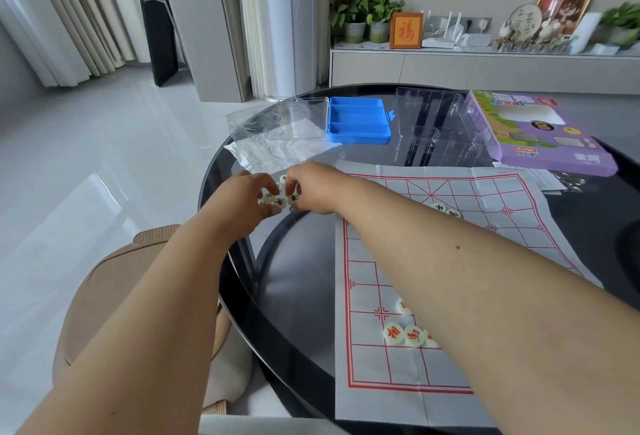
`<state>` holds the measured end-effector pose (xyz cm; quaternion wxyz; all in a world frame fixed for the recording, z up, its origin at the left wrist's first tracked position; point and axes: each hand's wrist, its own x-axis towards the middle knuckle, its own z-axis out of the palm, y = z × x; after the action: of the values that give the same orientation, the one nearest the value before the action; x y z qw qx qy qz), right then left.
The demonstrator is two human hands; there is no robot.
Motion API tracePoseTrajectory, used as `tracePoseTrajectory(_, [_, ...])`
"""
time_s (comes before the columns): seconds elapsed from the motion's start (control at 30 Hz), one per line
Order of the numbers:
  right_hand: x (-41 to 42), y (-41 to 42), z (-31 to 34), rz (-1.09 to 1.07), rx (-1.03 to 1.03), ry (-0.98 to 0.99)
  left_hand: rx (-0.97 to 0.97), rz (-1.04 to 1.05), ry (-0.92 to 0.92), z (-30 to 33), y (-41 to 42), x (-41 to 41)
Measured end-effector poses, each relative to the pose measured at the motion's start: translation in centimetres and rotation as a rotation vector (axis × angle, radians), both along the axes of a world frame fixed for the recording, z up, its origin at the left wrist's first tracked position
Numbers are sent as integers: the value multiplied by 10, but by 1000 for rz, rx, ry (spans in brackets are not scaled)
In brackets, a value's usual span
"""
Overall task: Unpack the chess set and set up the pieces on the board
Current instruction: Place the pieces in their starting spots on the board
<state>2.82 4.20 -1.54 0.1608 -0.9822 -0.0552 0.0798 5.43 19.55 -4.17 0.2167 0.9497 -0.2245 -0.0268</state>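
While both arms reach to the table's left edge: left hand (246, 196) and right hand (309, 189) close together over a small cluster of black-lettered pieces (278, 200) on the dark glass table (304, 261), just off the paper board (433, 261). Fingers of both hands curled onto the cluster; exact pieces pinched hard to tell, probably one each. Red-lettered pieces (405, 334) on board's near rows, partly hidden by right forearm. Two more black-lettered discs (446, 210) at far rows. Blue tray (358, 119), clear lid (284, 119), purple box (540, 133) beyond board.
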Motion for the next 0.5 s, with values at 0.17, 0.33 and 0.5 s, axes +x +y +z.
tracePoseTrajectory(0.17, [-2, -1, 2, 7, -54, -15, 8, -27, -8, 0, 1, 1])
tracePoseTrajectory(0.33, [0, 2, -1, -3, -120, -1, 13, 18, -53, -2, -1, 1])
tracePoseTrajectory(0.5, [1, 3, -3, -39, -45, -11, 36, 115, -61, -6, -6, 4])
